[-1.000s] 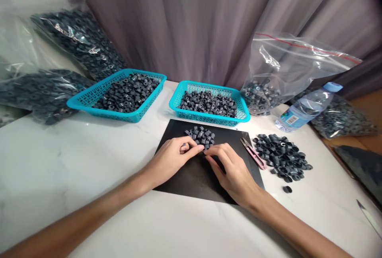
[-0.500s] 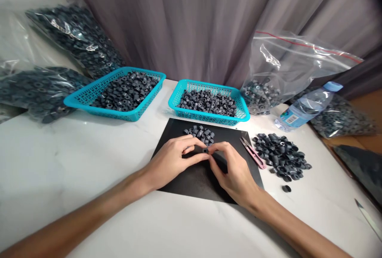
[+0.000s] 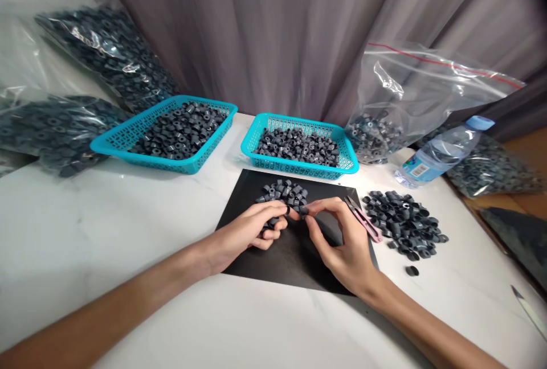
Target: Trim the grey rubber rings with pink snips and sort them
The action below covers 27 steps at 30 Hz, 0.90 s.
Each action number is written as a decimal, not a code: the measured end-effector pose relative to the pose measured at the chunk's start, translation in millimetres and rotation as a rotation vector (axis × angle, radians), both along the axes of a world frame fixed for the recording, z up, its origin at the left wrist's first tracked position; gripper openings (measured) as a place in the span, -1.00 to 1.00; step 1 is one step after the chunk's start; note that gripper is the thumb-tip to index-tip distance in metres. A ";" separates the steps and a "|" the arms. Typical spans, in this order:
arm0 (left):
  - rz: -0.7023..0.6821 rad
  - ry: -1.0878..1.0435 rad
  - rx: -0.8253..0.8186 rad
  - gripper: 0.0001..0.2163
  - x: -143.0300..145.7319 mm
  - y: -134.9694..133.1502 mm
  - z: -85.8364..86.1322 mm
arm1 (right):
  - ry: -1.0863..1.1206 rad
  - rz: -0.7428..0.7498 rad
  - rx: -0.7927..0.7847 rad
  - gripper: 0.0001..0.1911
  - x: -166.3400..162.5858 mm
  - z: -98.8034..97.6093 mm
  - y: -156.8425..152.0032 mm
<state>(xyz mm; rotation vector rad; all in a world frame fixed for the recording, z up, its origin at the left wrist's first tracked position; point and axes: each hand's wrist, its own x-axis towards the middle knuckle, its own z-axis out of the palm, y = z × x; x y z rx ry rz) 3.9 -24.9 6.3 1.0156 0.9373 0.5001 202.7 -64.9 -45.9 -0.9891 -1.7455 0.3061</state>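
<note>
My left hand is closed above the black mat, its fingers curled around small dark grey tube-like pieces. A dark ring-shaped piece shows at its fingertips. Just to the right, my right hand pinches one short grey tube-like piece between thumb and forefinger. Behind the fingers, a small pile of similar grey pieces lies on the mat. Pink-handled thread snips rest at the mat's right edge, close to my right hand.
A larger pile of dark grey pieces lies on the white table. Two turquoise baskets, left and middle, hold more. Around them are filled plastic bags, a water bottle and a pointed blade.
Both hands' fingertips met at one grey piece earlier. My left fingers have since curled in around pieces, and my right hand has shifted slightly right, pinching a piece.
</note>
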 end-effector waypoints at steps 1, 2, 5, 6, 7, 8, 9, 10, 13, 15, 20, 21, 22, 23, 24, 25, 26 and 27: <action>-0.006 -0.021 -0.025 -0.76 0.5 -0.8 -1.3 | 0.001 -0.002 0.014 -0.77 0.0 1.1 -0.2; -0.010 -0.037 -0.041 -0.76 0.8 -1.5 -2.6 | 0.000 0.000 0.023 -0.77 0.0 2.0 -0.4; -0.015 -0.061 -0.066 -0.77 1.5 -3.3 -4.6 | 0.001 0.021 0.029 -0.75 -0.2 3.0 -0.9; -0.016 -0.066 -0.073 -0.77 1.7 -3.6 -4.4 | 0.007 0.031 0.025 -0.74 -0.2 2.8 -1.2; -0.019 -0.069 -0.080 -0.77 2.0 -3.9 -3.7 | 0.014 0.041 0.018 -0.73 -0.3 2.4 -1.5; -0.022 -0.072 -0.084 -0.76 2.3 -4.1 -2.8 | 0.024 0.052 0.010 -0.72 -0.4 1.8 -1.8; -0.025 -0.074 -0.088 -0.75 2.6 -4.1 -1.8 | 0.032 0.065 0.002 -0.72 -0.6 1.3 -2.1; -0.027 -0.074 -0.091 -0.74 2.9 -4.2 -0.9 | 0.040 0.077 -0.004 -0.71 -0.7 0.9 -2.4; -0.025 -0.070 -0.092 -0.69 3.9 -4.2 0.0 | 0.037 0.127 -0.010 -0.69 -1.3 0.7 -2.8; -0.021 -0.068 -0.088 -0.68 4.3 -4.5 -1.3 | 0.013 0.165 -0.013 -0.67 -1.2 1.3 -3.1; -0.022 -0.085 -0.082 -0.70 3.5 -5.6 -6.7 | -0.029 0.224 -0.030 -0.63 0.8 1.7 -5.1; -0.023 -0.088 -0.078 -0.71 3.0 -5.6 -7.7 | -0.033 0.227 -0.031 -0.64 1.2 1.4 -5.5; -0.025 -0.090 -0.074 -0.72 2.5 -5.5 -8.7 | -0.036 0.229 -0.030 -0.64 1.4 1.2 -5.8; -0.026 -0.091 -0.071 -0.72 2.0 -5.3 -9.4 | -0.041 0.231 -0.029 -0.64 1.6 0.9 -6.0; -0.026 -0.089 -0.068 -0.72 1.5 -5.1 -10.0 | -0.044 0.231 -0.028 -0.64 1.5 0.8 -6.1; -0.026 -0.086 -0.066 -0.73 1.0 -5.0 -10.3 | -0.046 0.230 -0.025 -0.64 1.4 0.8 -6.0; -0.023 -0.079 -0.058 -0.73 0.7 -5.0 -10.3 | -0.047 0.228 -0.021 -0.65 1.3 1.0 -5.9; -0.019 -0.071 -0.047 -0.73 0.6 -5.1 -10.1 | -0.048 0.224 -0.017 -0.65 1.2 1.4 -5.7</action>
